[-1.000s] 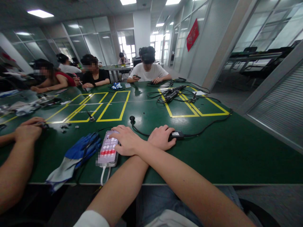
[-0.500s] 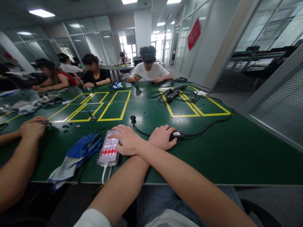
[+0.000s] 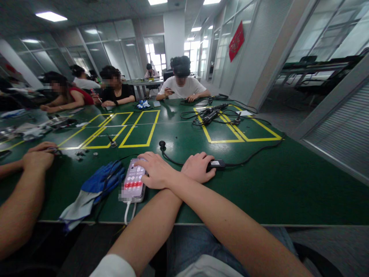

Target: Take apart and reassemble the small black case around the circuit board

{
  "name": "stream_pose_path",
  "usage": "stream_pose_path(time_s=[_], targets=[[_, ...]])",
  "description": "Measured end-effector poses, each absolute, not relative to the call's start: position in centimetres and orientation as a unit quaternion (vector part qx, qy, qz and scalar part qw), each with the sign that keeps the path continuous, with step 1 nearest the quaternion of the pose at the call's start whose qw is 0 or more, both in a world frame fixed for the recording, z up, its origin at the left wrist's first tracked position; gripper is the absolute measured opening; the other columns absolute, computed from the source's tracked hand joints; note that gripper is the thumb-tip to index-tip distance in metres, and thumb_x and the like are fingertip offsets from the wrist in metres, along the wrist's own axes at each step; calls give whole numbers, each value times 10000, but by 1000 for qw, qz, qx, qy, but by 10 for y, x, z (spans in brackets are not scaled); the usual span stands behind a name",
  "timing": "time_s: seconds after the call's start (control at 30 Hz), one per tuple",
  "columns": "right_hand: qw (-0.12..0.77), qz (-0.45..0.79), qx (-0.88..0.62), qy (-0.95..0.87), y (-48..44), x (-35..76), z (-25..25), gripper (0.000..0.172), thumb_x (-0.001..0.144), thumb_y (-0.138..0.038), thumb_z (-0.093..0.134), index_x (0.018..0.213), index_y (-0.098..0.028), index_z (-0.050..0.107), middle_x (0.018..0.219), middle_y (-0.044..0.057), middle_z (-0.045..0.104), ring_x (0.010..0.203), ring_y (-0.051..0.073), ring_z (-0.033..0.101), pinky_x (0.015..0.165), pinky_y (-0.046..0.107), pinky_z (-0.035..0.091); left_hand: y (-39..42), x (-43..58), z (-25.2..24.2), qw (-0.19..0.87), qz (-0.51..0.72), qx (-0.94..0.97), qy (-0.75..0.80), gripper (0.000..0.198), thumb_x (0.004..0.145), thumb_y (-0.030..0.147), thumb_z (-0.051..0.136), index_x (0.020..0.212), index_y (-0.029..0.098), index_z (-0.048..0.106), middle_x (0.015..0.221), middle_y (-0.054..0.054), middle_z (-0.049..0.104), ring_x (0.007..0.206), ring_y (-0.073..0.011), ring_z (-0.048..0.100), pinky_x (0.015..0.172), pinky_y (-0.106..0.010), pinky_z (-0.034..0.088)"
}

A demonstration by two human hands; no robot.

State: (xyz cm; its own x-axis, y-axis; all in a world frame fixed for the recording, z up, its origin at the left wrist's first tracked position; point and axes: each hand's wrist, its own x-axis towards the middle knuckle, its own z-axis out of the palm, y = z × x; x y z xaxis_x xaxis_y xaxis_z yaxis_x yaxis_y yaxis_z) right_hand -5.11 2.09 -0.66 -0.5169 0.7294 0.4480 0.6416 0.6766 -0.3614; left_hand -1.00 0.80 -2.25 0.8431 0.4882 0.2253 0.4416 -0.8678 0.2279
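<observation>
My forearms are crossed over the near edge of the green table (image 3: 288, 192). My right hand (image 3: 154, 173) reaches left, its fingers spread flat on the lit screen of a phone (image 3: 132, 184) that lies on the table with a white cable at its near end. My left hand (image 3: 198, 167) lies to the right, its fingers curled over the end of a black power adapter (image 3: 216, 164). The adapter's black cord (image 3: 168, 156) runs left to a small round plug (image 3: 162, 144) and right across the table.
Blue and grey gloves (image 3: 92, 188) lie left of the phone. A co-worker's forearm and hand (image 3: 34, 159) rest at the left, near small parts. Yellow taped boxes (image 3: 138, 129) mark the table, with a cable tangle (image 3: 211, 113) farther back. Several people sit at the far side.
Nothing has visibly moved apart from a slight shift of the view; both my hands stay where they were on the phone and the adapter.
</observation>
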Motion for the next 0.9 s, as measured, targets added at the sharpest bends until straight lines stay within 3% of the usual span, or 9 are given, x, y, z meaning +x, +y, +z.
stream_pose_path(time_s=[0.73,0.9], targets=[[271,72,-393,-876,19,-52,-8,370,909,-261,646,1265,-217,737,1504,131,564,1390,353,465,1114,566,454,8,-10,-22,79,141,957,243,391,997,429,601,1330,229,649,1199,-80,695,1117,-270,683,981,-421,559],[286,73,-393,-871,20,-52,-7,508,891,-242,639,1398,-208,646,1479,141,573,1374,340,473,1115,556,458,8,-10,-24,76,143,957,240,403,1000,431,594,1341,223,651,1214,-81,697,1122,-273,683,982,-431,563]])
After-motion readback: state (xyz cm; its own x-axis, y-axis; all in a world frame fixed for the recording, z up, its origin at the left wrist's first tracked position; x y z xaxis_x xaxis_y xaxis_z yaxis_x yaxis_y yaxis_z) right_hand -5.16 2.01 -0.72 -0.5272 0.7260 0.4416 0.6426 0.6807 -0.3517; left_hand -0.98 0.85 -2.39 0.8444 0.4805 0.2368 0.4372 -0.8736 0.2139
